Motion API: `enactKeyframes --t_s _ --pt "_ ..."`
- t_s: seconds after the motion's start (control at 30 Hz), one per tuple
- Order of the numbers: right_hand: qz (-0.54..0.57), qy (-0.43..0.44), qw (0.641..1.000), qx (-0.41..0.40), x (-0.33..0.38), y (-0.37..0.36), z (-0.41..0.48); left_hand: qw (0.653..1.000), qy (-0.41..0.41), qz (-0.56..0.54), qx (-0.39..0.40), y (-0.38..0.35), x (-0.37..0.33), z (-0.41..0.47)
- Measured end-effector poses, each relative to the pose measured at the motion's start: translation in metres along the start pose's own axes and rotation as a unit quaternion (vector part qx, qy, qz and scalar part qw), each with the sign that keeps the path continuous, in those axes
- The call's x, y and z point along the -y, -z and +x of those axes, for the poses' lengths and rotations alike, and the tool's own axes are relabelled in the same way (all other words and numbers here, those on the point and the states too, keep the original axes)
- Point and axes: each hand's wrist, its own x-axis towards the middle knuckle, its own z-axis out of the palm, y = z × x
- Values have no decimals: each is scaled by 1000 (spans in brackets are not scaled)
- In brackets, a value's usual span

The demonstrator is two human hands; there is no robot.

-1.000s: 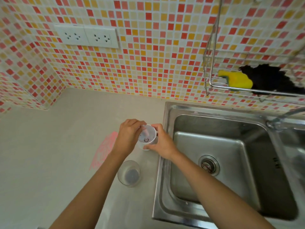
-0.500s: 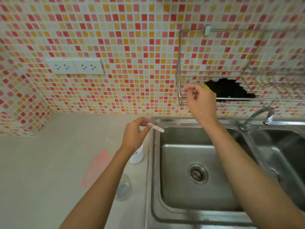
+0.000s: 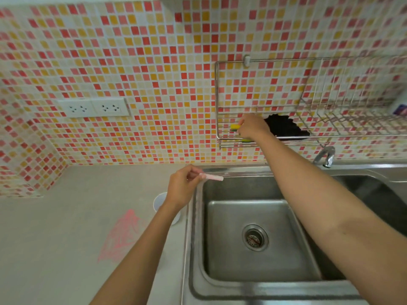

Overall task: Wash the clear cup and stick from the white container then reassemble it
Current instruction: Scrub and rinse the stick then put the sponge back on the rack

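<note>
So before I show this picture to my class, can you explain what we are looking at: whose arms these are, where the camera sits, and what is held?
No machine here: a person wears one camera on the head, looking down at their own two bare hands. The left hand pinches a small pale pink stick over the edge of the steel sink. The right hand reaches into a wire wall rack, fingers on a yellow sponge. On the grey counter stands a white cup-shaped container, partly hidden behind the left wrist.
</note>
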Motion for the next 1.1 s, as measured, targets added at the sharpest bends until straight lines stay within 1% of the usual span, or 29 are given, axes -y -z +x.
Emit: enactKeyframes --t_s 0.07,0.1,0.17,0.2,0.23,0.3,0.4,0.43,0.5,0.57,0.63,0.7,0.73,0.87,0.9,1.0,1.03,1.1 --pt "83 48 994 -52 0 8 -12 1000 8 8 -6 -4 -6 -4" --pt "138 84 982 -94 2 13 -23 1000 13 7 -9 -7 -10 -6" --pt "243 140 944 -172 2 23 -53 1000 22 4 -9 -15 -17 -9" --pt "276 157 929 -193 0 25 -70 1000 25 6 -9 -20 -19 -10" --pt "292 169 920 -200 -4 26 -89 1000 26 7 -10 -25 -22 -11" --pt "282 200 923 -170 -18 16 -129 1000 23 0 -16 -38 -30 -11" --pt "205 239 942 -117 -54 -14 -160 999 -7 -23 -21 -62 -50 -11" --pt "183 230 949 -112 -67 -21 -160 999 -16 -30 -21 -70 -57 -12" --pt "154 185 964 -109 -92 -24 -155 999 -30 -35 -25 -87 -69 -13" --pt "149 144 971 -122 -112 -22 -155 998 -34 -36 -29 -103 -75 -12" --pt "154 150 970 -114 -122 -24 -164 999 -21 -36 -28 -118 -80 -12" --pt "147 187 966 -99 -128 -26 -175 999 -10 -38 -26 -131 -82 -13" --pt "144 192 966 -95 -135 -26 -174 999 -3 -41 -26 -137 -83 -14" --pt "124 105 982 -94 -168 -19 -156 997 34 -56 -31 -159 -85 -18" --pt "124 108 982 -90 -171 -20 -158 997 37 -56 -31 -163 -86 -19" --pt "126 172 974 -73 -170 -23 -173 998 42 -53 -14 -173 -88 -18" --pt "119 180 973 -77 -173 -24 -173 997 46 -58 -6 -175 -87 -17" --pt "93 161 977 -101 -185 -24 -163 997 56 -56 5 -180 -88 -15"
